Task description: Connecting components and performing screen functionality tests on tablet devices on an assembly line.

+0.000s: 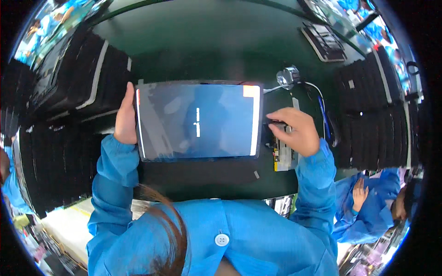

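Note:
A flat tablet-like screen [216,119] with a black frame is lit blue, with white strips along its sides and an orange patch at one corner. My left hand [125,117] grips its left edge, fingers stretched along it. My right hand [294,131] is beside the right edge, thumb and forefinger pinched together. A small dark bit shows at the fingertips; I cannot make out what it is. Partly under this hand lies a narrow circuit board [283,158] with a yellow end. A white cable [272,89] runs from the screen's upper right to a shiny round object [288,77].
Black stacked trays [55,161] stand on the left, and more black stacks [375,133] on the right. A framed flat panel [323,42] lies at the far right of the dark green table [207,41]. Another person in blue [368,207] sits at the lower right.

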Tool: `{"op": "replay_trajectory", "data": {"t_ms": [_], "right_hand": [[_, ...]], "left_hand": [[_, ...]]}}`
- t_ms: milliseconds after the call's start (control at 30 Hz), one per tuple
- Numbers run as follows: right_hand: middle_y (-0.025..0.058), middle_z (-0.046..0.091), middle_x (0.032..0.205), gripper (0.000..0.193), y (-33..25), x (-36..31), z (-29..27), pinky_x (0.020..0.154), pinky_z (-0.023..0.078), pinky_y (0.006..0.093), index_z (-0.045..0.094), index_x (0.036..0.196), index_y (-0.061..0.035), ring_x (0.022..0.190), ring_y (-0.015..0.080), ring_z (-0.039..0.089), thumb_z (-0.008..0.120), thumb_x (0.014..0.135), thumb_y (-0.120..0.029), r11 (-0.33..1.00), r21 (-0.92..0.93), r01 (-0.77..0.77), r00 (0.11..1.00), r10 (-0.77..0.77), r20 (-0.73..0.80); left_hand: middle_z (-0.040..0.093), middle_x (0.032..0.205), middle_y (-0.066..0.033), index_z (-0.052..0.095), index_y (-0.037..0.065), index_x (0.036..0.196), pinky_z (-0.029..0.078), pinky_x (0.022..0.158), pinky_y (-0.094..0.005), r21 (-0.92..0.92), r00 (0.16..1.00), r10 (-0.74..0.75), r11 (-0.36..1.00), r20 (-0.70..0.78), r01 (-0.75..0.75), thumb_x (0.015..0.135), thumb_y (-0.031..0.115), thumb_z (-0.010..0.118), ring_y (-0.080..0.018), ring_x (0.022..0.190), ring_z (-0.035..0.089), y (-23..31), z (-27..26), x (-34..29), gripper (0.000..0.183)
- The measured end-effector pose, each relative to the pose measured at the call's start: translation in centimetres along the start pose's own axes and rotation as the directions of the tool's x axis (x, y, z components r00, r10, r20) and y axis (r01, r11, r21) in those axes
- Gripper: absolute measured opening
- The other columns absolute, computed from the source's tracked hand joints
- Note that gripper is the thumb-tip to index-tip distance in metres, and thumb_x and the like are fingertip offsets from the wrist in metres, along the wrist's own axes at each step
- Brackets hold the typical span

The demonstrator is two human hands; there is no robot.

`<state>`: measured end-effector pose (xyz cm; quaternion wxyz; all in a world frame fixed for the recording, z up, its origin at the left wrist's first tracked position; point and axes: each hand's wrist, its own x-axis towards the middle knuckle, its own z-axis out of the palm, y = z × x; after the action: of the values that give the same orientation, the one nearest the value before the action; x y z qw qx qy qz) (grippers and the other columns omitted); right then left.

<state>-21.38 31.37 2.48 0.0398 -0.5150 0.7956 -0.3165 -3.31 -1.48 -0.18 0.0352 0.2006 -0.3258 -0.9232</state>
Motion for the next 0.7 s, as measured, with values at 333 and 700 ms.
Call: {"op": "replay_trajectory", "data": {"t_ms": [333, 700], "right_hand": [[0.0101, 0.057, 0.072, 0.021, -0.5, 0.3, 1.9, 0.056, 0.046, 0.0339, 0.057, 0.085, -0.0067, 0.064, 0.0254, 0.057, 0.068, 0.069, -0.014, 0.981, 0.165, -0.103, 0.995, 0.1, 0.023], [0.0106, 0.06, 0.084, 0.02, 2.3, -0.6, 1.8, 0.067, 0.047, 0.0309, 0.061, 0.09, -0.0023, 0.074, 0.0242, 0.059, 0.068, 0.075, -0.013, 0.862, 0.47, -0.191, 0.974, 0.225, -0.017]], "left_hand": [[0.054, 0.12, -0.0144, 0.048, 0.002, 0.123, 0.041, 0.094, -0.0411, 0.018, 0.999, 0.024, 1.0, 0.036, -0.025, 0.094, 0.051, 0.029, -0.0287, 0.106, 0.052, 0.0, 1.0, -0.2, 0.061], [0.058, 0.114, -0.0115, 0.053, 0.002, 0.116, 0.042, 0.089, -0.0381, 0.152, 0.992, 0.107, 0.984, -0.066, -0.096, 0.093, 0.05, 0.033, -0.027, 0.101, 0.055, -0.1, 0.9, -0.2, 0.057]]}}
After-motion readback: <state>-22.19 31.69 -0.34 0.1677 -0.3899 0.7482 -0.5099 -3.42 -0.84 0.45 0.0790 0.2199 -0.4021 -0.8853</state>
